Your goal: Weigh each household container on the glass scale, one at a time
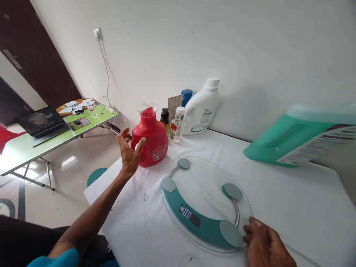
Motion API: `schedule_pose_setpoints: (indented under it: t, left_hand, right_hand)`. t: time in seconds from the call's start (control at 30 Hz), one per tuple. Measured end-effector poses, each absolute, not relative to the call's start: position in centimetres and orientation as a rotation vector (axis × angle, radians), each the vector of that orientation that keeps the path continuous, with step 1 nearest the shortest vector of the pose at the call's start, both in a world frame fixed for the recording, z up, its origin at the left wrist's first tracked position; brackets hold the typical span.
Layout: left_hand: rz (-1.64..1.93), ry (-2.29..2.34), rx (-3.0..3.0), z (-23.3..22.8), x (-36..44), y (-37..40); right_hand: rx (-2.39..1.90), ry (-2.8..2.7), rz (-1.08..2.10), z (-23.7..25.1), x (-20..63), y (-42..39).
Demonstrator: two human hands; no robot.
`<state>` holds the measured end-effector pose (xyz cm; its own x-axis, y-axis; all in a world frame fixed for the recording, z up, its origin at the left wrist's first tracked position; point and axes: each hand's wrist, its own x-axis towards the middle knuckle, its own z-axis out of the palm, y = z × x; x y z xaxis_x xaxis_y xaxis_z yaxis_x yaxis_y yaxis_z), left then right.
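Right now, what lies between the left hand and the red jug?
Nothing: in the head view the open left hand sits just beside the red jug, thumb nearly at its side, with only a sliver of white tablecloth showing between.

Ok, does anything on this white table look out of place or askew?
The teal jug at the right looks odd: it is tipped on its side and blurred, not upright like the red jug and white jug. Nothing looks spilled.
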<state>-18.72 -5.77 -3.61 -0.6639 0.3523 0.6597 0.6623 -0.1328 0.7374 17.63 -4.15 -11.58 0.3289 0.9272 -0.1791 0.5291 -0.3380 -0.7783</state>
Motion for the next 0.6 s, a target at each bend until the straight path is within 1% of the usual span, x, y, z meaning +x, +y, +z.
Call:
schedule_pose_setpoints:
  t: [0.07,0.13,0.33,0.5,0.6]
  left_hand:
    - [-2.032,-2.106,-1.147,-4.7,-19.7,-5.6]
    - [-2.089,-2.214,-1.168,-5.3,-20.3,-5.5]
    - [-2.380,-2.120,-1.102,-5.1,-20.4,-4.5]
    - [-2.473,-2.053,-1.018,-4.4,-20.2,-5.0]
    - [-2.519,-1.968,-1.062,-3.2,-19.8,-5.9]
  right_hand:
    - [-1.933,-1.255,0.842,-11.8,17.4,-4.2]
    - [-1.874,-1.240,0.836,-12.0,17.2,-4.2]
    - [-1.763,-1.257,0.764,-12.5,17.0,-4.4]
    - [-1.726,-1.281,0.738,-12.5,16.9,-4.4]
    - [-1.728,-1.295,0.711,-12.7,17.0,-4.4]
